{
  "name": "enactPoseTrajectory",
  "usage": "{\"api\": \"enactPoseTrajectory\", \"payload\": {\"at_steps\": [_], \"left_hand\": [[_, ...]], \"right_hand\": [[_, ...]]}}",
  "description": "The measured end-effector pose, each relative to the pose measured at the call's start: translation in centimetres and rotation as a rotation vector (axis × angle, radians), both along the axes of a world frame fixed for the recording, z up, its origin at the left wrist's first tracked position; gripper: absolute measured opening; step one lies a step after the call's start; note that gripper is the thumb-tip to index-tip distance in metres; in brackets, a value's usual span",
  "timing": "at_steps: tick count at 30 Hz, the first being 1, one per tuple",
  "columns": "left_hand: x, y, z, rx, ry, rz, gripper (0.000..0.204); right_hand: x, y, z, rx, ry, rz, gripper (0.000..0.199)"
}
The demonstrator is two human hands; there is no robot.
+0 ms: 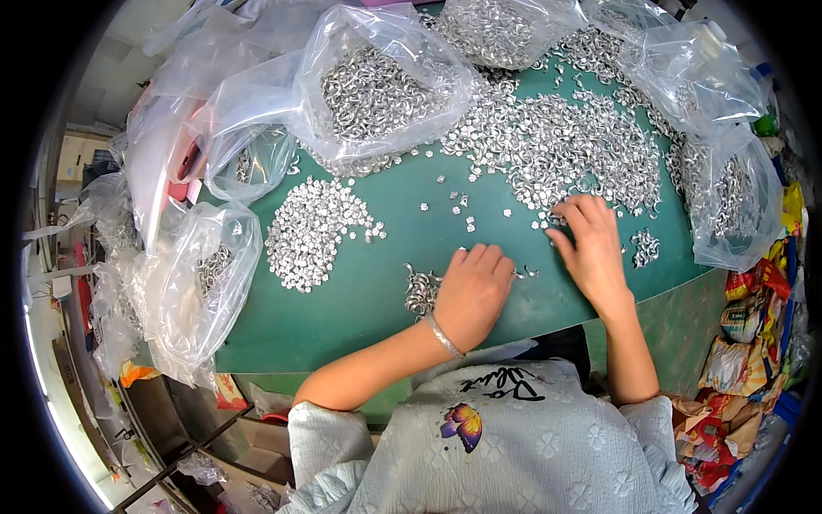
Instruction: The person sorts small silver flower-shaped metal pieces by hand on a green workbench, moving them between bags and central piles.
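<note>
My left hand (476, 293), with a bracelet at its wrist, rests on the green tabletop (360, 317) with its fingers curled under. What those fingers hold, if anything, is hidden. Beside it lies a small heap of curved silver metal pieces (420, 291), and a few more curved pieces (526, 272) lie by its fingertips. My right hand (589, 248) is at the near edge of a large spread of silver pieces (569, 150), thumb and forefinger apart. A little cluster of metal pieces (646, 248) sits to its right.
On the left is a round pile of small silver flower-shaped pieces (312, 231). Clear plastic bags of metal parts (377, 94) line the far side, with another bag (205, 274) at left and one (732, 197) at right. Colourful packets (741, 343) are beyond the table's right edge.
</note>
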State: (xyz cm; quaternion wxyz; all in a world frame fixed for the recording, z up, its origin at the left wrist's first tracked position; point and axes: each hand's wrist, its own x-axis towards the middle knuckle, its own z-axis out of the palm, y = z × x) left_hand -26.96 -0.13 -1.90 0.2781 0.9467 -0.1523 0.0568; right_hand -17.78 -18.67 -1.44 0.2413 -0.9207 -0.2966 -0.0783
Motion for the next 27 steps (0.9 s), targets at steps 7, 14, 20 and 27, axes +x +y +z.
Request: {"api": "enactPoseTrajectory", "payload": {"at_steps": [7, 14, 20, 27], "left_hand": [[-1.1, -1.4, 0.3, -0.077, 0.055, 0.023, 0.037], [0.3, -0.9, 0.2, -0.158, 0.087, 0.021, 0.042], [-0.2, -3.1, -0.4, -0.030, -0.056, -0.078, 0.040], [-1.7, -1.8, -0.9, -0.083, 0.071, -0.111, 0.031]], "right_hand": [[0.8, -0.8, 0.0, -0.007, -0.083, 0.104, 0.010], [-3.1, -0.8, 0.0, 0.112, 0.064, 0.327, 0.013], [1.3, -0.3, -0.6, 0.196, 0.012, 0.031, 0.014], [1.9, 0.4, -0.6, -0.094, -0.126, 0.016, 0.014]]}}
